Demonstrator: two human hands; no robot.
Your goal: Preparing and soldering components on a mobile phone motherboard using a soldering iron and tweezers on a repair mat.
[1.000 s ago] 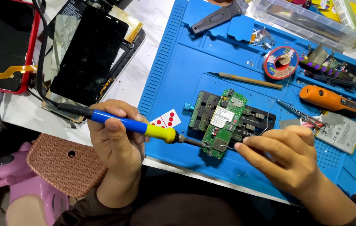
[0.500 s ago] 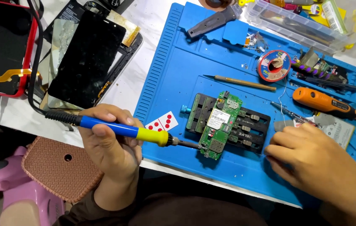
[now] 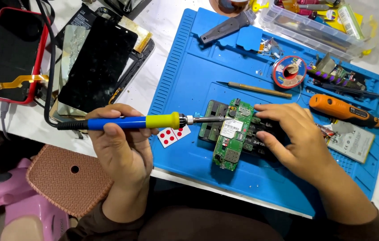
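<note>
My left hand [image 3: 120, 149] grips a blue and yellow soldering iron [image 3: 140, 121] held level, its metal tip over the top left of a green circuit board [image 3: 230, 134]. The board is clamped in a black holder [image 3: 214, 120] on a blue work mat [image 3: 198, 76]. My right hand [image 3: 296, 138] lies flat over the right side of the holder, fingertips touching the board's upper right edge. It holds nothing that I can see.
On the mat lie an orange electric screwdriver [image 3: 343, 110], a solder reel [image 3: 289, 71], a thin wooden-handled tool [image 3: 256, 89], a grey scraper [image 3: 227, 27] and a small red-dotted card [image 3: 171, 136]. Phone screens [image 3: 98, 64] and a red-cased phone [image 3: 13, 53] lie left. A clear parts box [image 3: 314, 27] stands behind.
My left hand has raised the iron and swung its tip from the board's lower edge to its top left. My right hand has moved up from the mat's front onto the holder.
</note>
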